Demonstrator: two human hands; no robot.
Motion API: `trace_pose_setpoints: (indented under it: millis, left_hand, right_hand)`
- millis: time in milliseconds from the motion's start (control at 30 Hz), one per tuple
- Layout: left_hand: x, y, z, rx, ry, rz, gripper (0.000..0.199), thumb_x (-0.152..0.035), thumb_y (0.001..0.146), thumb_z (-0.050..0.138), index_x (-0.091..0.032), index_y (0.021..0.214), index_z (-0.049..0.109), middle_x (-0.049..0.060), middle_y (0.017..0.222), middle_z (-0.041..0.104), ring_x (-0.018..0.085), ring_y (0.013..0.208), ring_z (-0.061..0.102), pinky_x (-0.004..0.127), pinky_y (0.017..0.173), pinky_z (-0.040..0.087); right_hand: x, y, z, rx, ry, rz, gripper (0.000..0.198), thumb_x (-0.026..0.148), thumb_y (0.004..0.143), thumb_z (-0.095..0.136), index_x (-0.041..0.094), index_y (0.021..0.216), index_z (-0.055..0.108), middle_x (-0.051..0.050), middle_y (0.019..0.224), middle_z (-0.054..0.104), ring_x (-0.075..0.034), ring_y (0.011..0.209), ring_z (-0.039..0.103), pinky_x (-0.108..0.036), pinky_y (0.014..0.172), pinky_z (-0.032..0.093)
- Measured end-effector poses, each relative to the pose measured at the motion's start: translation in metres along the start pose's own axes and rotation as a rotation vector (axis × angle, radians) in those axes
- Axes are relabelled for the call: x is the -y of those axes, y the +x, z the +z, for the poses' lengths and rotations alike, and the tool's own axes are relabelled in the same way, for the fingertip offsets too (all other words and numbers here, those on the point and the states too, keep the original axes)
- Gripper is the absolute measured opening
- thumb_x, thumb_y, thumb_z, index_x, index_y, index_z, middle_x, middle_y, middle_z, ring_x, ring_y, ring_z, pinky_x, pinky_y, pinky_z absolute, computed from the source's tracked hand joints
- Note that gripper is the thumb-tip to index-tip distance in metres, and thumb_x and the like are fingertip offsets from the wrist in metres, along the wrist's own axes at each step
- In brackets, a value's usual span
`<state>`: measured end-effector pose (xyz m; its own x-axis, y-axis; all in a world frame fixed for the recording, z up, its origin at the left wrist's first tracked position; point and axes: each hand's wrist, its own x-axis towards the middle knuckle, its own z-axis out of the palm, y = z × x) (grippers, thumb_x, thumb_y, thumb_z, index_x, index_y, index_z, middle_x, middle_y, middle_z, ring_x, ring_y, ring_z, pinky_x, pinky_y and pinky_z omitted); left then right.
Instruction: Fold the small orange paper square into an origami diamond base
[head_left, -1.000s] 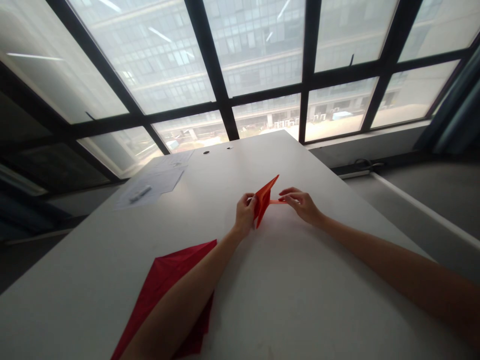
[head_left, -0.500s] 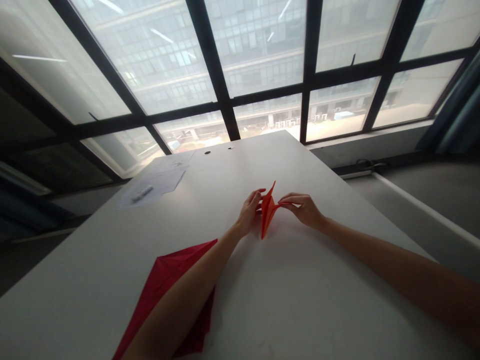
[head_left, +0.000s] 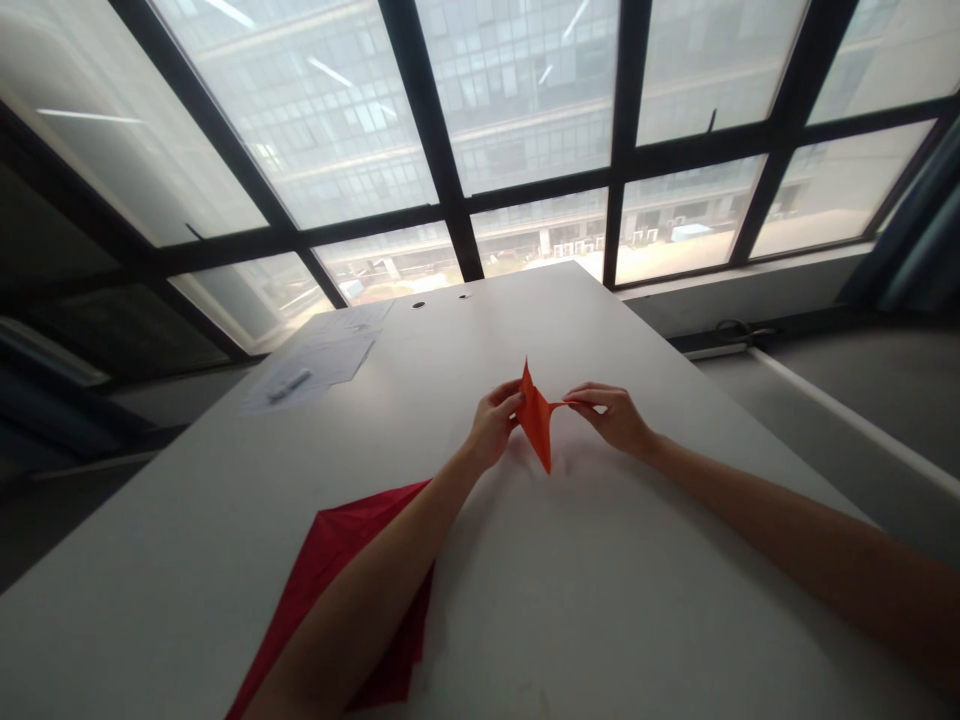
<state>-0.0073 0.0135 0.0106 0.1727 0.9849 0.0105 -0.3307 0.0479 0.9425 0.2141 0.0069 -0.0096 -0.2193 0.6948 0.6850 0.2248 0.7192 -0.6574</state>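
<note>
An orange origami crane is held just above the white table, with one wing point up and the other down toward me. My left hand is closed on its left side, thumb in front and fingers partly hidden behind the paper. The thin folded point on the right is pinched between the thumb and fingers of my right hand. Beneath my left forearm lies a dark red sheet of creased paper, partly covered by the arm.
The white table extends toward large black-framed windows. On its far left are papers with a pale marker-like item on them. Two small holes sit near the far edge. Blue curtains hang at the right.
The crane has turned between my hands: its upper point swung left, its lower point right, and a broader orange face shows. Both hands stay nearly in place, still holding it.
</note>
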Motion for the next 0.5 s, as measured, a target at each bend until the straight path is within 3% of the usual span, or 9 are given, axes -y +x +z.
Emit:
trace_pose_setpoints:
  millis: [200, 367, 500]
  left_hand:
    - [-0.0012, -0.0006, 0.0014, 0.020, -0.034, -0.024, 0.036, -0.021, 0.068, 0.070, -0.015, 0.104, 0.070, 0.005, 0.089, 0.067, 0.013, 0.075, 0.057, 0.023, 0.064, 0.043]
    - [0.0010, 0.0000, 0.0009, 0.043, -0.060, -0.017, 0.017, -0.021, 0.071, 0.069, -0.015, 0.087, 0.068, 0.000, 0.075, 0.059, 0.009, 0.064, 0.050, 0.020, 0.056, 0.039]
    - [0.0002, -0.0028, 0.0033, 0.091, -0.056, -0.018, 0.030, -0.036, 0.077, 0.073, -0.017, 0.099, 0.067, 0.003, 0.089, 0.063, 0.012, 0.076, 0.058, 0.024, 0.067, 0.046]
  right_hand:
    - [-0.0024, 0.0005, -0.0026, -0.024, -0.049, -0.003, 0.016, 0.030, 0.093, 0.061, 0.024, 0.097, 0.075, -0.008, 0.095, 0.073, -0.020, 0.085, 0.068, -0.033, 0.072, 0.055]
    - [-0.0033, -0.0008, -0.0021, -0.006, -0.056, 0.002, 0.017, 0.028, 0.093, 0.059, 0.023, 0.096, 0.075, -0.007, 0.096, 0.072, -0.018, 0.080, 0.066, -0.029, 0.062, 0.053]
    - [-0.0027, -0.0026, -0.0014, 0.009, -0.015, 0.026, 0.017, 0.027, 0.091, 0.059, 0.023, 0.098, 0.074, -0.007, 0.096, 0.070, -0.016, 0.075, 0.065, -0.030, 0.061, 0.055]
